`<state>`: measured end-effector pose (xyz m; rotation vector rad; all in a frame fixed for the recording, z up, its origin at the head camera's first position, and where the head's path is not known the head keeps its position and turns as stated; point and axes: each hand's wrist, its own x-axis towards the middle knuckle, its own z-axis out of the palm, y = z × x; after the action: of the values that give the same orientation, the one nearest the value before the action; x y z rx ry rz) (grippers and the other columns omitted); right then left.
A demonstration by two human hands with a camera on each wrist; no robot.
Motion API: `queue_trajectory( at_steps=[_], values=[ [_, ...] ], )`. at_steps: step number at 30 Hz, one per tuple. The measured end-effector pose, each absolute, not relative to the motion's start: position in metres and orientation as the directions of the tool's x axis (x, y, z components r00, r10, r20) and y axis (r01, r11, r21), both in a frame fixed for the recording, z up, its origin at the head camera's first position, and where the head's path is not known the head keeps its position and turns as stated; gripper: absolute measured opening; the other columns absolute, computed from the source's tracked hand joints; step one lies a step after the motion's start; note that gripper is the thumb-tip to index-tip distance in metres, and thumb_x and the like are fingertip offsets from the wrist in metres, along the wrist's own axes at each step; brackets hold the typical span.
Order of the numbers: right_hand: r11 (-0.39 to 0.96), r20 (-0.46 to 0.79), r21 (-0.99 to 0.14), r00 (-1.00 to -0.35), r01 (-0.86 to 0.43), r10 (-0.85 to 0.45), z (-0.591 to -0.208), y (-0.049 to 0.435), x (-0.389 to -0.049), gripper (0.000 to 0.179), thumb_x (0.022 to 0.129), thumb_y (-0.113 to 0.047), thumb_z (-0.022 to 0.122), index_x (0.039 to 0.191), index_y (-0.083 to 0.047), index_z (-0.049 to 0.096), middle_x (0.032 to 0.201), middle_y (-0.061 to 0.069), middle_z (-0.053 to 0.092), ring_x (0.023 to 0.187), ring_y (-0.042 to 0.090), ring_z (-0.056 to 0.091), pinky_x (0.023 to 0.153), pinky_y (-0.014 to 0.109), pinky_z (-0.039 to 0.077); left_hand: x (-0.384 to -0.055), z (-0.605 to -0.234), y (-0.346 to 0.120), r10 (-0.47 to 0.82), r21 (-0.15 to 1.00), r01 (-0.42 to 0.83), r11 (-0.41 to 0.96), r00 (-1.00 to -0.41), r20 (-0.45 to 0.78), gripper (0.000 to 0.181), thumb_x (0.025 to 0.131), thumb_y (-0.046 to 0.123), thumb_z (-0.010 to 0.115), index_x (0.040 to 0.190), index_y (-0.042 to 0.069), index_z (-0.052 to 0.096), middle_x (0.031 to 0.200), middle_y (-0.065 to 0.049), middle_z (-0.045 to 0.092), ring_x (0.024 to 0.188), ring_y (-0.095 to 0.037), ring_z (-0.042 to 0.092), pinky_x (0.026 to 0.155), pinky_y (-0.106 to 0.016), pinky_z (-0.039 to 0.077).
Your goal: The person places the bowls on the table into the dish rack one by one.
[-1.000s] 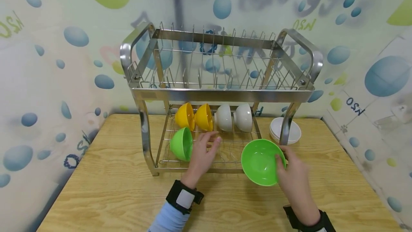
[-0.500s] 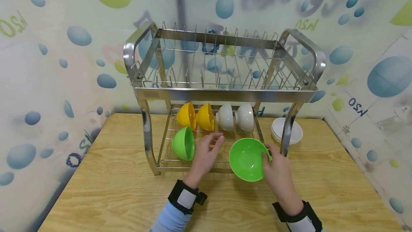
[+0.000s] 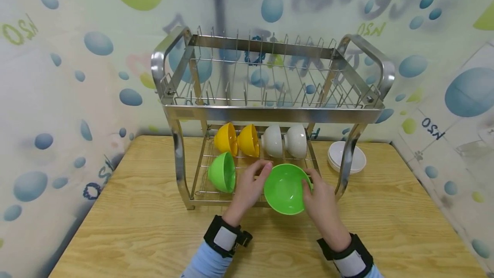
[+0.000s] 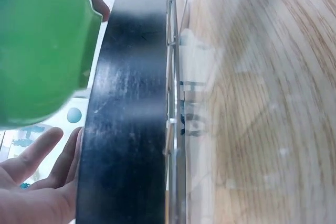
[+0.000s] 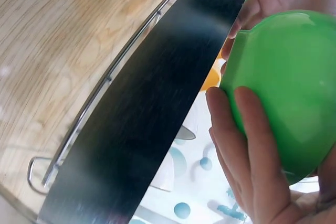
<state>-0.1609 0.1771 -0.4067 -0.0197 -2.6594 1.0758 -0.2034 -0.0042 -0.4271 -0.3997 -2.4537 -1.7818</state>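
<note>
A green bowl [image 3: 286, 189] is tipped with its inside facing me, in front of the rack's lower shelf. My right hand [image 3: 323, 204] grips its right rim, thumb inside; in the right wrist view the fingers [image 5: 258, 135] lie along the outside. My left hand [image 3: 247, 188] is beside the bowl's left rim, fingers and thumb spread apart. In the left wrist view that hand [image 4: 39, 182] shows a gap below the bowl [image 4: 42, 51]. Another green bowl [image 3: 221, 173] stands on its side on the lower shelf, left of my left hand.
The two-tier metal dish rack [image 3: 274, 115] stands on a wooden table [image 3: 150, 226]; its front bar crosses above the lower shelf. Behind, two yellow bowls [image 3: 225, 139] and two white bowls [image 3: 273, 140] stand sideways in a row. White dishes [image 3: 356, 161] are stacked right of the rack.
My right hand has carried the green bowl leftward, from near the right rack leg to beside my left hand. The left hand stays nearly in place at the shelf.
</note>
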Motion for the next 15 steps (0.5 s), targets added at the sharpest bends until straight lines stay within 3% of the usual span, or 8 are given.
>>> queue_trajectory(
  at_steps=[5,11,15],
  values=[
    [0.727,0.297,-0.672,-0.951,-0.142,0.09,-0.409,0.172,-0.163,0.025,0.092,-0.002,0.056,0.117,0.002,0.057,0.104,0.028,0.066,0.074,0.029,0.069,0.051,0.027,0.054,-0.202,-0.425,-0.004,0.176,0.928,0.246,0.281,-0.964,0.202,0.045,0.098,0.048,0.042,0.117,0.012,0.064,0.107,-0.005,0.068,0.098,-0.017,0.061,0.084,-0.035,0.05],
    [0.731,0.319,-0.662,-0.945,-0.169,0.07,-0.409,0.166,-0.165,0.025,0.092,-0.002,0.056,0.116,0.002,0.058,0.102,0.026,0.067,0.072,0.026,0.069,0.051,0.026,0.054,-0.203,-0.424,-0.009,0.222,0.939,0.211,0.272,-0.963,0.152,0.049,0.098,0.049,0.041,0.122,0.011,0.062,0.117,-0.008,0.065,0.109,-0.022,0.06,0.092,-0.042,0.048],
    [0.728,0.326,-0.663,-0.943,-0.175,0.071,-0.408,0.165,-0.166,0.025,0.092,-0.003,0.056,0.116,0.002,0.058,0.101,0.025,0.067,0.072,0.026,0.069,0.052,0.026,0.054,-0.203,-0.424,-0.013,0.301,0.945,0.175,0.277,-0.95,0.087,0.05,0.098,0.049,0.041,0.13,0.013,0.056,0.113,-0.009,0.067,0.1,-0.019,0.064,0.086,-0.037,0.051]
  ],
)
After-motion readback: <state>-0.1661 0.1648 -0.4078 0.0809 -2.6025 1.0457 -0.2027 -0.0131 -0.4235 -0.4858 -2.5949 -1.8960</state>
